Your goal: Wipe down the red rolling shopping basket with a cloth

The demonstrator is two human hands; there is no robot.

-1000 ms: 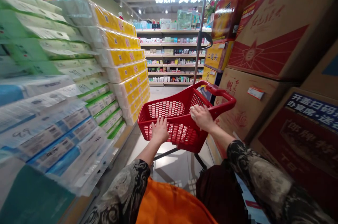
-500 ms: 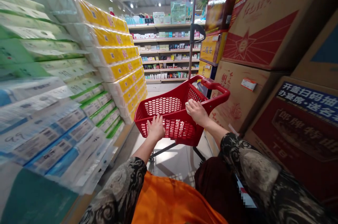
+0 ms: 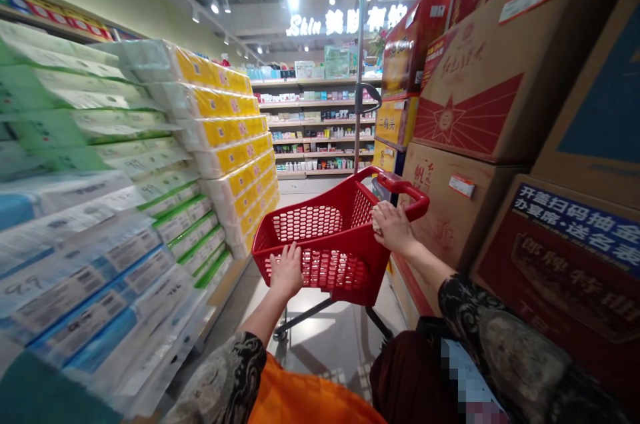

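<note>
1. Hands. The left hand [image 3: 287,271] lies flat against the near wall of the cart [image 3: 345,284], fingers extended, tips at the rim, not closed on it. The right hand [image 3: 393,227] rests on the right rim just below the handle [image 3: 406,188], fingers curled over the edge.

2. Position. The cart stands on the floor [image 3: 330,344] in a narrow aisle, directly ahead of the person, between the packs [image 3: 100,244] on the left and the boxes [image 3: 470,104] on the right.

3. Hazards. The right rim and handle sit just beside the boxes. A small drift to the right would likely pinch the right hand or scrape the cardboard. The lower packs overhang the shelf edge, so a swerve to the left could snag the film and pull a pack down. With only one hand closed on the cart, steering is probably loose.

4. Containers. No goods show in the visible part of the cart. The boxes are sealed and their contents are hidden. The far shelves [image 3: 320,124] carry small bottles and cartons, too small to identify.
</note>
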